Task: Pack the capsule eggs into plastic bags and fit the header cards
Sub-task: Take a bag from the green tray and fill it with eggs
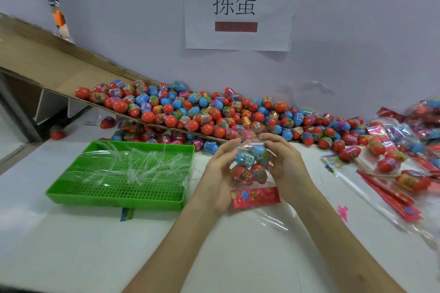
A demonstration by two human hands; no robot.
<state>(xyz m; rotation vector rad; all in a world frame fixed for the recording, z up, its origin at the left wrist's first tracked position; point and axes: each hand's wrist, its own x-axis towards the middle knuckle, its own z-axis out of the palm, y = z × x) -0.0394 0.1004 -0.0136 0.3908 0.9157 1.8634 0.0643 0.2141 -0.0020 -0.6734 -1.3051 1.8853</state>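
Holding the plastic bag (252, 147) between them, your left hand (217, 173) and right hand (285, 166) curl their fingers round its sides over the desk (71, 245). Inside it sit blue and red capsule eggs (245, 159), with the red header card (256, 197) at the bag's near end, between your wrists. Behind, loose eggs (190, 112) are heaped on a cardboard ramp (35, 54). A green tray (114, 198) sits to the left, packed bags (404, 173) to the right.

Toy packing workstation, heap of capsule eggs (214, 112) down cardboard chute (47, 59), wall sign (238, 7), green tray (119, 195)
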